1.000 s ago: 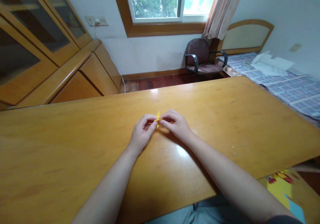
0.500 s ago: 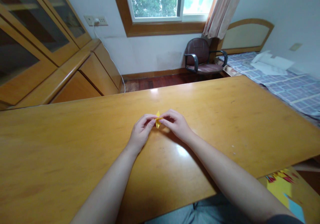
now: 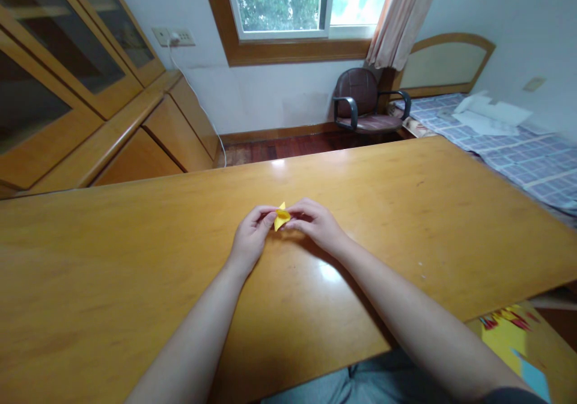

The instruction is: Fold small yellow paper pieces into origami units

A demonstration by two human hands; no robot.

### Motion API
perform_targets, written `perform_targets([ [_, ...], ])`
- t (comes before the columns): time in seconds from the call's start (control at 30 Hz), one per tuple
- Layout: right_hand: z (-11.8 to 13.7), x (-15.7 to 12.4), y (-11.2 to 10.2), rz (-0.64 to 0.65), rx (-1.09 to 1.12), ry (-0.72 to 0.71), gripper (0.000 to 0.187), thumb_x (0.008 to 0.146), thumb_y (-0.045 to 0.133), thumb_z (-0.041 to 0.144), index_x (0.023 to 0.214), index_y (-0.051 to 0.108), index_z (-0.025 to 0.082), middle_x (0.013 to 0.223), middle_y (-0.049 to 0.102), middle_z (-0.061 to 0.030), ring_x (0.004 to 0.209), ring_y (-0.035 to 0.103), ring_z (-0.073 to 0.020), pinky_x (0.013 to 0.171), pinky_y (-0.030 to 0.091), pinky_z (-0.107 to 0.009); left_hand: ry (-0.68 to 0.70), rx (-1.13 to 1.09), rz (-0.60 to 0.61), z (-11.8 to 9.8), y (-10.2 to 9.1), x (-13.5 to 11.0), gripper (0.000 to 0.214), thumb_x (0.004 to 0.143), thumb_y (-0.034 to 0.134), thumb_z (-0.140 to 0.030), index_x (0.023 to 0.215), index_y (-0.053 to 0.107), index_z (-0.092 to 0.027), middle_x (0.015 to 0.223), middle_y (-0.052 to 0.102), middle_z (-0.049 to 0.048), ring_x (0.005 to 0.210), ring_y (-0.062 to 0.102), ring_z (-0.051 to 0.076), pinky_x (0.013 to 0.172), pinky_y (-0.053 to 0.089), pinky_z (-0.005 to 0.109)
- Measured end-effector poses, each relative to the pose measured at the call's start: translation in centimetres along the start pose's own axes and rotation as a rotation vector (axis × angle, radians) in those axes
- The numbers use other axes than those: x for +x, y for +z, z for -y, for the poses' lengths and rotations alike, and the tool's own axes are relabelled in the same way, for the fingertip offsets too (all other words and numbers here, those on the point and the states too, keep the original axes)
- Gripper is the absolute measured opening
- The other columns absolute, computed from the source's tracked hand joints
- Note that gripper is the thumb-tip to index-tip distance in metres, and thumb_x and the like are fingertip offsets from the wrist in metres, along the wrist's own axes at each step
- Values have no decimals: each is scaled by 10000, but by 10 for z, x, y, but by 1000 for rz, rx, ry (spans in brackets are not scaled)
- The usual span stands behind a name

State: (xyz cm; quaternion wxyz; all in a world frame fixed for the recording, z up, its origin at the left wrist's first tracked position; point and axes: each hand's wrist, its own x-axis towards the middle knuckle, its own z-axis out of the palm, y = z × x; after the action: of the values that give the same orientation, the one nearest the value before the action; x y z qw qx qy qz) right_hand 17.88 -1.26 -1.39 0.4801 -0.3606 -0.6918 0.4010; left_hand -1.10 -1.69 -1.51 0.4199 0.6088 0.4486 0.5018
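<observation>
A small piece of folded yellow paper [image 3: 282,217], pointed at its top and bottom with a rounded middle, is held just above the wooden table [image 3: 148,260]. My left hand [image 3: 253,231] pinches its left side between thumb and fingers. On the right side, my right hand [image 3: 315,219] has its thumb and fingertips closed on the paper. Parts of the paper's edges are hidden behind the fingertips.
At the lower right, below the table edge, lie yellow and light blue paper sheets [image 3: 505,344] and several small red and yellow pieces [image 3: 507,318]. A brown armchair [image 3: 360,97] stands beyond the table, beside a bed [image 3: 518,145]. Wooden cabinets [image 3: 112,127] line the left.
The folded yellow paper has turned and its middle has spread wider, showing a rounded face. Its lower point has swung left. Both hands stay nearly in place.
</observation>
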Motion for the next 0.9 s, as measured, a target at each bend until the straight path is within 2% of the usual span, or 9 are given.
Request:
perform_targets([
  [0.2, 1, 0, -3, -24, -22, -20, 102, 842, 726, 267, 928, 760, 225, 881, 698, -31, 843, 648, -166, 790, 521, -313, -4, -33, 10, -2, 0, 0, 247, 860, 663, -440, 921, 700, -204, 895, 723, 23, 851, 658, 178, 799, 520, 286],
  [0.63, 6, 0, 0, -54, -75, -69, 139, 776, 797, 305, 829, 736, 191, 786, 641, -12, 749, 604, -149, 699, 495, -282, -48, -80, 84, 1, 1, 0, 231, 824, 702, -406, 917, 701, -194, 925, 732, 38, 883, 667, 192, 817, 530, 310],
  [0.9, 6, -1, 2, -76, -31, 2, 165, 761, 804, 303, 827, 702, 192, 811, 632, -3, 754, 601, -139, 682, 484, -264, -111, -151, 93, -5, 2, 0, 222, 785, 734, -368, 891, 694, -177, 841, 717, 23, 763, 657, 166, 747, 535, 290],
])
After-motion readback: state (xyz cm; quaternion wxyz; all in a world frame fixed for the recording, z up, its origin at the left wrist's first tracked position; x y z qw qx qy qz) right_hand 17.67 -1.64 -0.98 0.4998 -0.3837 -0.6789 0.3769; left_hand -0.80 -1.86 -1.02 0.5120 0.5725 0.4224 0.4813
